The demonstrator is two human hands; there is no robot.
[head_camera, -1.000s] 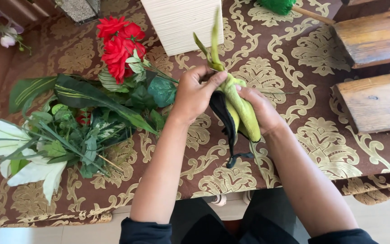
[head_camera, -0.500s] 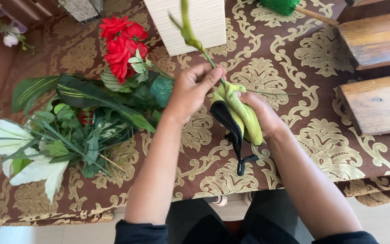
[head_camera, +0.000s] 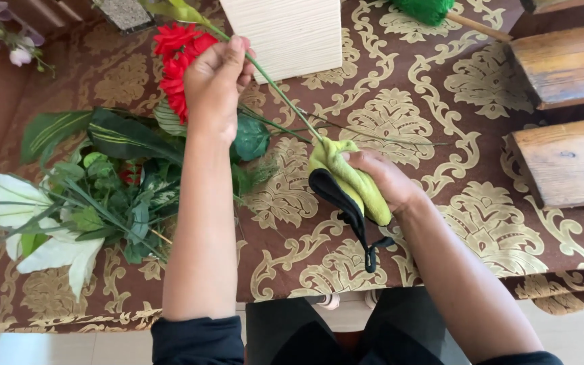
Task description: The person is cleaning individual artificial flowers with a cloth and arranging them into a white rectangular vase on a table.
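Stem (head_camera: 275, 84) between hands; red flowers (head_camera: 177, 64) behind.

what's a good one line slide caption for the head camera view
Left hand holds a green stem while the right hand wraps a yellow-green cloth around it.

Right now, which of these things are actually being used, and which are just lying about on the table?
In use:
- left hand holding the green artificial stem
- right hand gripping the yellow-green cloth around the stem's lower end

Lying about:
- red flowers
- pile of green leaves
- white lily
- cream ribbed box
- wooden blocks
- green duster
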